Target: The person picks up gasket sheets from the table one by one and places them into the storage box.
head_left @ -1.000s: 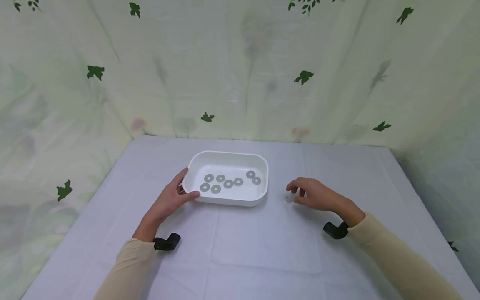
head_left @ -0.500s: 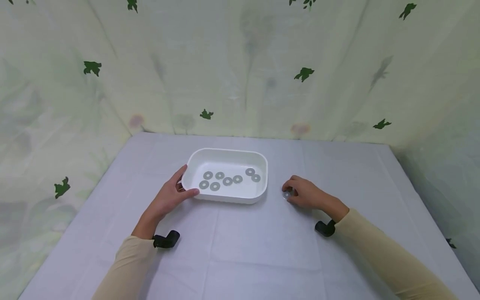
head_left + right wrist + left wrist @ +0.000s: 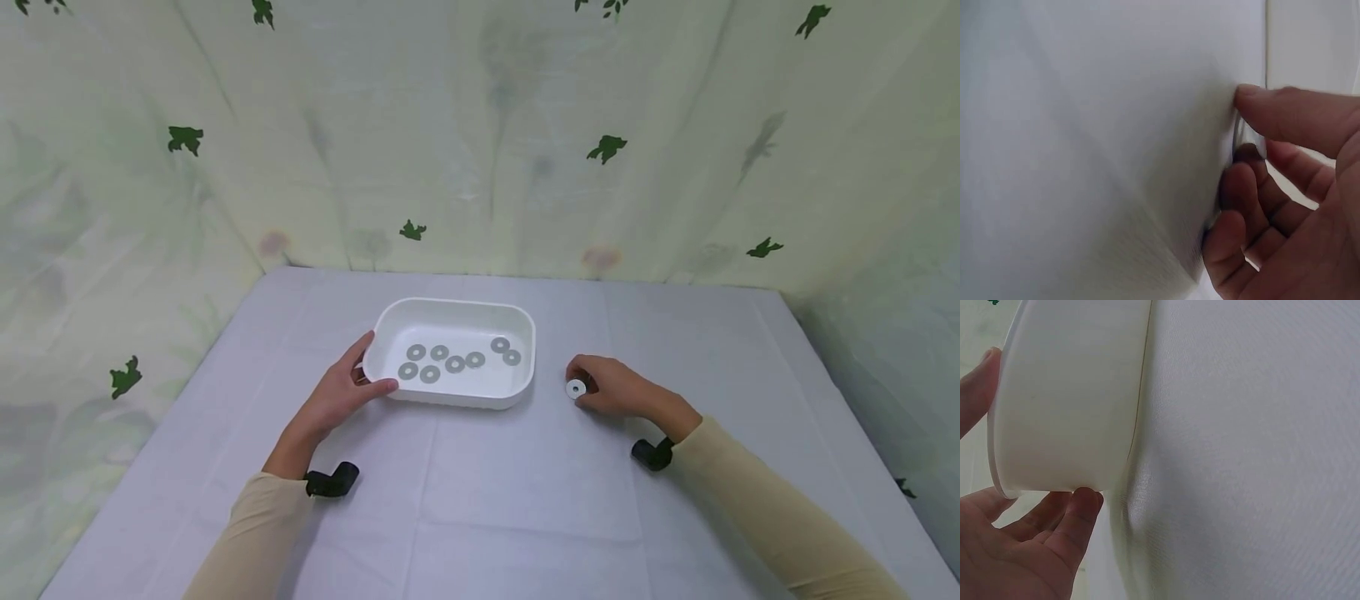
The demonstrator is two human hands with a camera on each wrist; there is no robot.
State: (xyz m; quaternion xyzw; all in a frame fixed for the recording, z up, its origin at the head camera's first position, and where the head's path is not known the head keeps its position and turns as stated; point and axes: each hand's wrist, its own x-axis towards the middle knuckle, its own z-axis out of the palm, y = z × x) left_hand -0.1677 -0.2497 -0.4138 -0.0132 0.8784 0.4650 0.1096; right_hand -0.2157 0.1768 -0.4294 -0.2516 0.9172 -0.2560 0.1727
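Note:
A white rectangular tray [image 3: 450, 399] stands left of the table's middle, with several flat grey washers [image 3: 455, 364] spread on its floor. At the tray's left end my left hand [image 3: 336, 400] holds it, thumb on the near rim and fingers round the side. The left wrist view shows fingertips [image 3: 1087, 499] under the tray's pale wall [image 3: 1066, 400]. To the right of the tray, my right hand [image 3: 617, 388] pinches a single washer [image 3: 576, 389] between thumb and fingers, low over the cloth. In the right wrist view, only the washer's shiny edge [image 3: 1249, 136] shows beneath the thumb.
A white cloth [image 3: 510, 500] with faint creases covers the table. Behind and at both sides hangs a pale curtain [image 3: 480, 167] with green leaf shapes. Black wrist mounts [image 3: 652, 455] stick out beside both sleeves.
My right hand has moved slightly left and its fingers have come together on the washer, which now looks brighter and faces up more. My left hand stays at the tray; the head view shifted slightly.

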